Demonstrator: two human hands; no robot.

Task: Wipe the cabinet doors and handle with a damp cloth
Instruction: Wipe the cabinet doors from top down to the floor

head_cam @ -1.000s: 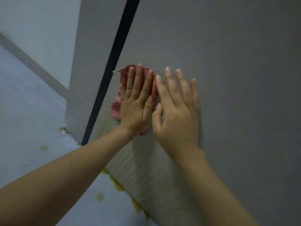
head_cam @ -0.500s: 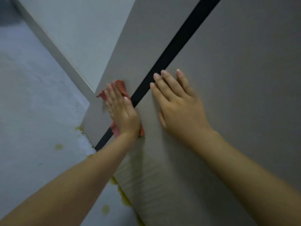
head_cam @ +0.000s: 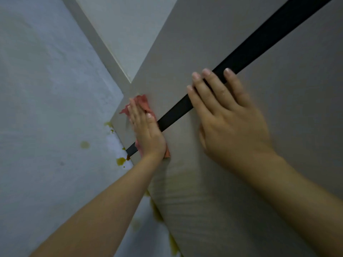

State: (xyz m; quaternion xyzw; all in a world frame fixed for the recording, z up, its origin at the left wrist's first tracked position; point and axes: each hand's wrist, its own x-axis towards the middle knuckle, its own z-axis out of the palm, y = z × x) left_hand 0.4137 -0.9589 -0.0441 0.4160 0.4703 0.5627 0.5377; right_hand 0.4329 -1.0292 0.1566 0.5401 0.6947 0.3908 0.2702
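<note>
My left hand [head_cam: 146, 132] presses a pink cloth [head_cam: 142, 104] flat against the grey cabinet door [head_cam: 167, 67], fingers straight and together, just beside the black gap [head_cam: 239, 54] between doors. My right hand [head_cam: 228, 119], grip open with fingers spread, lies flat on the neighbouring door [head_cam: 297, 101], fingertips over the gap. Yellow stains [head_cam: 120, 161] dot the floor [head_cam: 46, 108].

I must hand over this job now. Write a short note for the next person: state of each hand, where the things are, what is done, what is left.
Left hand: flat, pressing the pink cloth on the left door, beside the black strip between the doors.
Right hand: flat on the right door, fingertips over the strip, holding nothing.
Done: cannot tell which areas are clean.
Left: likely both doors and the strip; yellow stains lie at the base.
</note>
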